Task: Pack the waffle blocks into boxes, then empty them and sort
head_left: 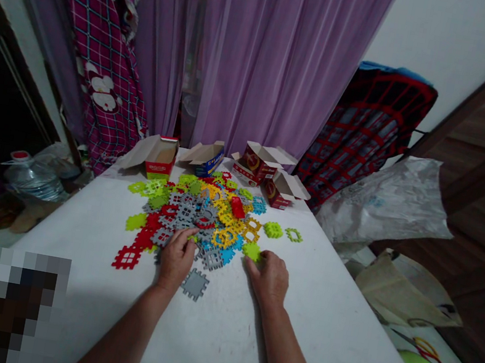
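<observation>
A heap of notched plastic interlocking tiles in grey, red, yellow, blue and green covers the middle of the table. At its near edge my left hand (177, 259) has its fingers curled among the grey tiles (187, 209); a bit of green shows by the fingertips, but what they hold is unclear. My right hand (271, 278) pinches the edge of a light green interlocking tile (251, 251) right of the heap. A single grey tile (195, 284) lies between my wrists, and a red window-shaped tile (126, 257) lies left of my left hand.
Opened cardboard boxes stand at the table's far end: a red one (162, 159), a blue one (208, 164) and several red ones (279, 191). Green tiles (272, 230) and a green ring tile (294, 235) lie right of the heap. Purple curtains (265, 54) hang behind.
</observation>
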The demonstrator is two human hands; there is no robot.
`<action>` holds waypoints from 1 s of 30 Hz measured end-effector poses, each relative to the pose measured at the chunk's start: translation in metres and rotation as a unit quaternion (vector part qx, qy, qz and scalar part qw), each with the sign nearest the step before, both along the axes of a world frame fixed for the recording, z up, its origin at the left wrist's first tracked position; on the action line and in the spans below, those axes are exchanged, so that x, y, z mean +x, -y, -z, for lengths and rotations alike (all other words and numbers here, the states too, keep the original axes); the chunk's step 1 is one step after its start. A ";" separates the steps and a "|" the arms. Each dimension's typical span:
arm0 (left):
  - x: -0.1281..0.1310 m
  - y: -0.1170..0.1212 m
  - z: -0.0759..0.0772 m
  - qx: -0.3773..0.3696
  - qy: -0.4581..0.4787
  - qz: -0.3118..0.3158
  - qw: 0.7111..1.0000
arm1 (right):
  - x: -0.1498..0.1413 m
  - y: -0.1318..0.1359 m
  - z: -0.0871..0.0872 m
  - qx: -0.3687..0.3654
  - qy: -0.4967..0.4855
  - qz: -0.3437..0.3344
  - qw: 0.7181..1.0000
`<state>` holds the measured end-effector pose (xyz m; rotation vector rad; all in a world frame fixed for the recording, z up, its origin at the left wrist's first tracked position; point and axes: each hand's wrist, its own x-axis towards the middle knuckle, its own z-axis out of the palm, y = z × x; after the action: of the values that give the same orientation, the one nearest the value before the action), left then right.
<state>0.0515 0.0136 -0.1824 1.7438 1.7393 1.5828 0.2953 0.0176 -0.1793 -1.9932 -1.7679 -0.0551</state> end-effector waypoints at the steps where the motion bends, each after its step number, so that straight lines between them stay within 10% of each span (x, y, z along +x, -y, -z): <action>1: 0.000 0.000 0.000 0.000 0.001 0.001 1.000 | -0.002 0.001 -0.002 -0.007 0.008 -0.001 1.000; 17: -0.001 0.000 0.000 -0.007 0.010 0.004 1.000 | -0.004 -0.001 -0.005 -0.034 0.018 0.003 0.999; 30: -0.002 -0.002 0.002 0.001 0.010 0.001 1.000 | 0.058 -0.020 -0.016 -0.063 0.040 0.144 0.987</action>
<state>0.0490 0.0153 -0.1839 1.7243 1.7266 1.5959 0.3536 0.0376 -0.1636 -2.3564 -1.5501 -0.1198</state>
